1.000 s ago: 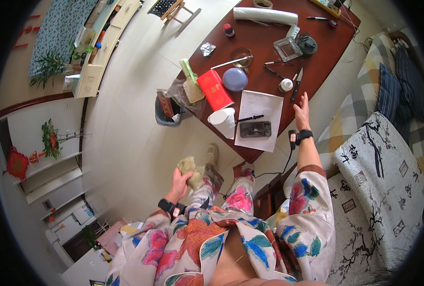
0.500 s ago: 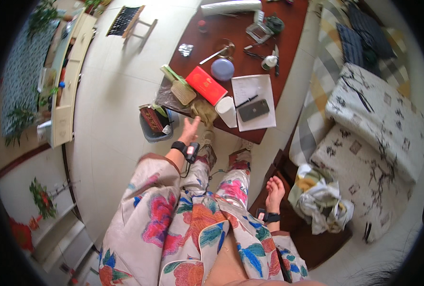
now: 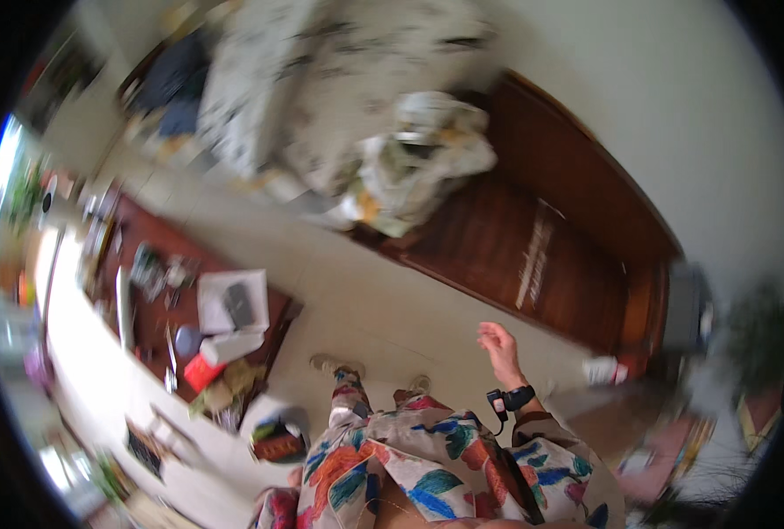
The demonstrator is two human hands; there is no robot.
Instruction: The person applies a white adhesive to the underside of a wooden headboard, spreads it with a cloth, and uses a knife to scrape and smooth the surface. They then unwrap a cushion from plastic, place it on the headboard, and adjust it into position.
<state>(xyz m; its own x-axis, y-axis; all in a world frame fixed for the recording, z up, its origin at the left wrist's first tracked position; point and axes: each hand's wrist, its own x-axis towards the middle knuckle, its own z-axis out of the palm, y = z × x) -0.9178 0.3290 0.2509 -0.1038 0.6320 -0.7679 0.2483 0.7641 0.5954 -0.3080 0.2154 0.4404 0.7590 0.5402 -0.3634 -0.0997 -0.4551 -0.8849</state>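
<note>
My right hand [image 3: 497,348] is raised over the pale floor in front of the wooden bench, fingers loosely bent and holding nothing, with a black strapped device on the wrist. My left hand [image 3: 295,478] is almost hidden beside my flowered clothing, only a sliver of skin showing. At the corner of the dark red table [image 3: 164,328] lies an olive cloth [image 3: 237,383] among a red box [image 3: 202,372], a white paper cup [image 3: 233,345] and a phone on paper [image 3: 237,306]. A bin [image 3: 277,441] stands below that corner.
A wooden bench [image 3: 568,282] runs along the white wall, bearing patterned cushions [image 3: 339,62] and a crumpled pale cloth [image 3: 418,159]. A folding stool [image 3: 149,445] stands at the lower left. Blurred plants and low furniture line the right edge [image 3: 735,344].
The olive cloth, held in my left hand earlier, has been let go at the table corner. The view has swung right toward the bench; my left hand has drawn back beside my body.
</note>
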